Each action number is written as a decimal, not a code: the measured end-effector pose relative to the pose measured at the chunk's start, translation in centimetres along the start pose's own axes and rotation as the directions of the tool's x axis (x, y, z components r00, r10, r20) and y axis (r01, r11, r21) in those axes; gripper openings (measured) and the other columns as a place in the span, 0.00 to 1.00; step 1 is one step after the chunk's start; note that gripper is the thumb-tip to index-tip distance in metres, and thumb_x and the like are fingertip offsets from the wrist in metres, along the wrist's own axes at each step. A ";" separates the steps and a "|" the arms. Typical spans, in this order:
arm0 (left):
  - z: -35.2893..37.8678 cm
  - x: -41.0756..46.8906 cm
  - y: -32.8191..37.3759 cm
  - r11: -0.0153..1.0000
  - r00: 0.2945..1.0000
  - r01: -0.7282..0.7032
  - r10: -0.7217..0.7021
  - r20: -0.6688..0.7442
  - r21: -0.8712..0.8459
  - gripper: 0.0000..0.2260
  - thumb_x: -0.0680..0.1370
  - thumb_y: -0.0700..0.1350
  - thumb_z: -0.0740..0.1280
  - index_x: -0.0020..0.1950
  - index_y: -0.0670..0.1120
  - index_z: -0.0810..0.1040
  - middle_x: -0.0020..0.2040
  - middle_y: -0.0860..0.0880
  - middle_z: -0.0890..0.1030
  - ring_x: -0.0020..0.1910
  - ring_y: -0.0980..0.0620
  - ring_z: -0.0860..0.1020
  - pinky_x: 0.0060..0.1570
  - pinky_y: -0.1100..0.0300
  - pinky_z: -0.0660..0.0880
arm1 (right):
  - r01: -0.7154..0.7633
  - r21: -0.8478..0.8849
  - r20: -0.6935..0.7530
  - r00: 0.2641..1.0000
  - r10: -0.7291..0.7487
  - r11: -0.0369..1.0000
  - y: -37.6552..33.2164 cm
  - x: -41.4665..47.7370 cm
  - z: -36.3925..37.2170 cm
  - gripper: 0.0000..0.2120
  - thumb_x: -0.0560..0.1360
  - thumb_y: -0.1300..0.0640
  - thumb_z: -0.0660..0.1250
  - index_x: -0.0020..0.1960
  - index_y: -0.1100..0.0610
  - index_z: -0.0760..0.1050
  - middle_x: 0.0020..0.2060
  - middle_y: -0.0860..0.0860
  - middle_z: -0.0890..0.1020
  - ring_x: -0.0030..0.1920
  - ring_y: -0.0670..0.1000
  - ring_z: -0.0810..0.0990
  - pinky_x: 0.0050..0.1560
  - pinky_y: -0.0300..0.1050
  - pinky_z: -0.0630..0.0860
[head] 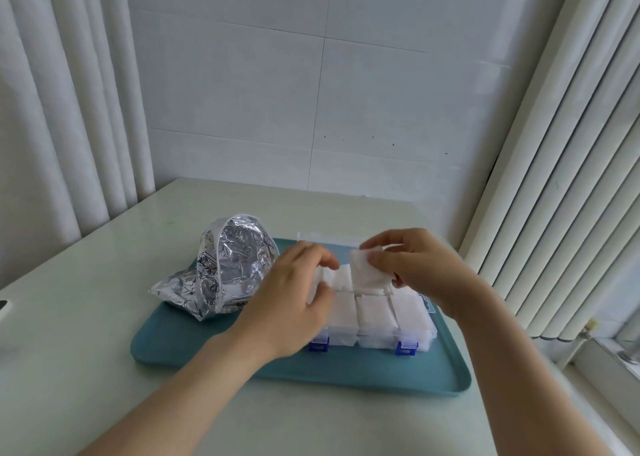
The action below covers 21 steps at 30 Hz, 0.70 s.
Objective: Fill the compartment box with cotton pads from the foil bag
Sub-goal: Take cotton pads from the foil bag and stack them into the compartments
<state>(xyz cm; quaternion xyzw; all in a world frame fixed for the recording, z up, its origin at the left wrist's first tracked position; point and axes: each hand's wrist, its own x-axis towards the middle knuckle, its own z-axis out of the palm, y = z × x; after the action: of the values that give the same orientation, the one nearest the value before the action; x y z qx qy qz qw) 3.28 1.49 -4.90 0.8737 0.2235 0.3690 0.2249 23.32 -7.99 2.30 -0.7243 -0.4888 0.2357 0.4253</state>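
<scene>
A clear compartment box (377, 327) with blue latches sits on a teal tray (346, 372), its lid open at the back. White pads fill the front compartments. My right hand (419, 265) pinches a small stack of white cotton pads (367, 270) above the box's back row. My left hand (294, 296) hovers over the left part of the box, its fingers curled around pads standing in a back compartment (341, 277). The silver foil bag (228, 265) lies open on the tray's left end, apart from both hands.
The tray lies on a pale table (104, 317) in a corner. Curtains (52, 109) hang at the left, a tiled wall stands behind, and vertical blinds (571, 178) with a window sill are at the right.
</scene>
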 end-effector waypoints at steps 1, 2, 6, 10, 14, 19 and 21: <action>0.2 -0.1 0.1 0.999 0.999 -0.023 0.022 0.033 0.034 0.09 0.79 0.43 0.65 0.57 0.53 0.76 0.56 0.60 0.75 0.59 0.58 0.74 0.62 0.61 0.70 | -0.013 -0.021 0.027 1.000 0.013 1.000 0.3 -0.3 -0.1 0.06 0.80 0.61 0.71 0.52 0.54 0.86 0.35 0.51 0.83 0.30 0.45 0.73 0.37 0.41 0.73; 0.3 -0.2 0.3 0.997 0.997 -0.041 0.037 0.067 0.058 0.07 0.79 0.46 0.64 0.56 0.53 0.75 0.55 0.60 0.74 0.58 0.58 0.73 0.61 0.60 0.70 | -0.015 -0.037 0.049 0.999 0.016 0.999 0.7 -0.6 -0.1 0.06 0.79 0.62 0.71 0.52 0.54 0.86 0.35 0.51 0.83 0.31 0.45 0.74 0.38 0.41 0.74; 0.5 -0.4 0.4 0.987 0.989 -0.112 0.099 0.114 0.112 0.11 0.78 0.59 0.64 0.55 0.55 0.74 0.54 0.61 0.73 0.57 0.60 0.73 0.62 0.62 0.69 | 0.016 -0.153 0.059 0.998 -0.007 0.988 1.5 -1.0 -0.4 0.04 0.76 0.59 0.76 0.48 0.51 0.88 0.34 0.50 0.82 0.32 0.44 0.77 0.39 0.39 0.76; 1.0 -0.5 0.3 0.976 0.978 -0.190 0.178 0.113 0.108 0.14 0.77 0.61 0.71 0.55 0.54 0.78 0.55 0.60 0.76 0.58 0.57 0.76 0.62 0.59 0.72 | 0.087 -0.360 0.057 0.996 -0.071 0.929 1.8 -1.0 -0.2 0.04 0.70 0.57 0.79 0.44 0.49 0.88 0.28 0.44 0.80 0.29 0.42 0.75 0.35 0.38 0.73; 1.8 -0.6 0.5 0.966 0.959 -0.250 0.238 0.153 0.067 0.11 0.77 0.57 0.73 0.55 0.54 0.81 0.57 0.60 0.79 0.60 0.59 0.77 0.64 0.57 0.73 | 0.117 -0.521 0.033 0.993 -0.118 0.845 1.9 -1.1 0.3 0.08 0.69 0.56 0.77 0.47 0.46 0.87 0.40 0.46 0.84 0.45 0.45 0.80 0.41 0.34 0.75; 2.1 -0.8 0.5 0.954 0.948 -0.290 0.274 0.158 0.082 0.08 0.79 0.55 0.70 0.55 0.54 0.83 0.56 0.60 0.80 0.60 0.58 0.76 0.64 0.56 0.73 | 0.215 -0.608 0.136 0.977 -0.166 0.764 1.6 -1.3 1.2 0.13 0.70 0.60 0.68 0.44 0.45 0.88 0.39 0.46 0.85 0.44 0.47 0.79 0.46 0.35 0.74; 1.7 -0.7 0.7 0.954 0.956 -0.286 0.276 0.102 0.094 0.08 0.81 0.52 0.67 0.54 0.51 0.83 0.55 0.58 0.81 0.58 0.56 0.77 0.62 0.54 0.74 | 0.226 -0.619 0.136 0.974 -0.181 0.752 1.9 -1.2 1.8 0.14 0.70 0.60 0.63 0.41 0.50 0.88 0.37 0.46 0.86 0.41 0.47 0.81 0.46 0.37 0.79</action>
<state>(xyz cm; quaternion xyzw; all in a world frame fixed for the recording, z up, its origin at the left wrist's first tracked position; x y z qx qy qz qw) 4.28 0.13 -5.93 0.9228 0.1063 0.3460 0.1322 22.42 -8.69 -0.32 -0.7589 -0.6292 0.0348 0.1643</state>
